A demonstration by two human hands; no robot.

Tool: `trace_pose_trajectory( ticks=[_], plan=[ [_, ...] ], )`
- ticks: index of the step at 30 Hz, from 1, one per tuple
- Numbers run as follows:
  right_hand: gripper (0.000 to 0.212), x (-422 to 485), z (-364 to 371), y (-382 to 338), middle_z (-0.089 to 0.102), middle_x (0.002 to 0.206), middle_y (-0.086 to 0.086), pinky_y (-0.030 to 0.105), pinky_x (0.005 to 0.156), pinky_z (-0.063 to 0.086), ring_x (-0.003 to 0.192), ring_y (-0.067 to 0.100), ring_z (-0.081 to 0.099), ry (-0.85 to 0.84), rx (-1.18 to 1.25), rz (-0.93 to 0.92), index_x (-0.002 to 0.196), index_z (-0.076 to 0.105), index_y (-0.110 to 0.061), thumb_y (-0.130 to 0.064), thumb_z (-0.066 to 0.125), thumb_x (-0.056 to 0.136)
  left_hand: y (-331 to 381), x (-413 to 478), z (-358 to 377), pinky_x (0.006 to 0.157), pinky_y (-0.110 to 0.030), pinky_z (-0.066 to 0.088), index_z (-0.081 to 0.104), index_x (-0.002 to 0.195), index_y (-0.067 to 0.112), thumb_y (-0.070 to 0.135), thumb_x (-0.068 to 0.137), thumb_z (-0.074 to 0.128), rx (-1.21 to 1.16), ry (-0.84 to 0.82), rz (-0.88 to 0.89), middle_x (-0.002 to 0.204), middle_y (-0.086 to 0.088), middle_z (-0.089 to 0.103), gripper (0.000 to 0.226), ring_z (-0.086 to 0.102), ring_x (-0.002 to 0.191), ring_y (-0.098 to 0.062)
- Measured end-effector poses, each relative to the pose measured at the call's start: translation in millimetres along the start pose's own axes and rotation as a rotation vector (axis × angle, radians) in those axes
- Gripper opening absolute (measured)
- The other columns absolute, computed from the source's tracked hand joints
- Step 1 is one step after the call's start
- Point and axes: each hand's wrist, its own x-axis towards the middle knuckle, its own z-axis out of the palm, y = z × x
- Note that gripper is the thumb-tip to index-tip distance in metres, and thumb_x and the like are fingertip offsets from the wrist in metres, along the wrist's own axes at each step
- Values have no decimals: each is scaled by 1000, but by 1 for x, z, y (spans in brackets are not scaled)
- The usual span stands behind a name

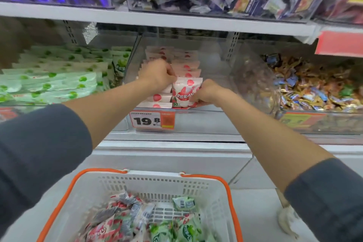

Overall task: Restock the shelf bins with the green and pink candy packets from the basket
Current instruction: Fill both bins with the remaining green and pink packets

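Observation:
Both my hands are inside the clear middle bin (212, 112) of the lower shelf. My left hand (157, 74) is curled on the top of the left row of pink candy packets (186, 59). My right hand (208, 93) pinches the right side of an upright pink packet (183, 94) at the front of the row. To the left, a bin holds rows of green packets (59, 80). Below, a white basket with an orange rim (227, 188) holds several pink packets (110, 222) and green packets (183, 203).
A price tag reading 19.8 (152, 121) hangs on the middle bin's front. The right bin holds mixed small wrapped candies (314, 86). The upper shelf (157, 19) carries purple packs and another candy bin. White shelf base and floor lie behind the basket.

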Motion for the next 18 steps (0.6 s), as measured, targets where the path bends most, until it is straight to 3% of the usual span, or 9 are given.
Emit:
trace_pose_trajectory(
  ticks=[3, 7, 9, 12, 14, 18],
  plan=[
    [40, 6, 9, -1, 69, 107, 17, 45, 83, 59, 95, 29, 69, 37, 4, 12, 109, 65, 2, 7, 75, 70, -4, 1, 3, 86, -36, 55, 78, 91, 20, 24, 86, 70, -31, 56, 9, 96, 2, 74, 10, 66, 89, -16],
    [39, 2, 3, 1, 70, 105, 12, 42, 84, 58, 96, 27, 69, 27, -24, 37, 107, 66, -3, -1, 79, 71, -4, -5, -1, 89, -37, 54, 77, 98, 19, 27, 87, 69, -47, 50, 13, 102, 1, 73, 15, 66, 93, -17],
    [36, -9, -3, 1, 69, 106, 10, 39, 85, 57, 97, 25, 66, 157, -142, 2, 108, 65, -4, -11, 78, 75, 1, -15, -8, 87, -37, 54, 73, 104, 18, 27, 89, 68, -59, 75, 10, 104, 0, 71, 18, 65, 94, -19],
    [35, -47, 0, -3, 60, 101, 1, 29, 74, 46, 88, 18, 56, 542, -193, -279, 112, 58, -11, -10, 69, 79, 8, -48, -22, 76, -35, 55, 67, 90, 23, 25, 89, 65, -121, 147, 11, 83, 8, 65, 3, 63, 81, -18],
    [25, -83, 15, -7, 55, 89, -5, 25, 67, 38, 77, 10, 50, 674, -180, -520, 103, 60, -16, -8, 61, 80, 9, -82, -27, 71, -35, 52, 58, 80, 23, 25, 87, 65, -154, 179, 21, 70, 11, 57, 10, 61, 74, -18],
    [13, -134, 77, 7, 52, 78, -8, 25, 61, 37, 67, 6, 43, 545, -180, -729, 87, 60, -18, -9, 57, 77, -8, -164, -21, 61, -37, 43, 48, 78, 22, 20, 83, 60, -162, 221, 47, 61, 8, 50, 13, 55, 68, -24]
  ],
)
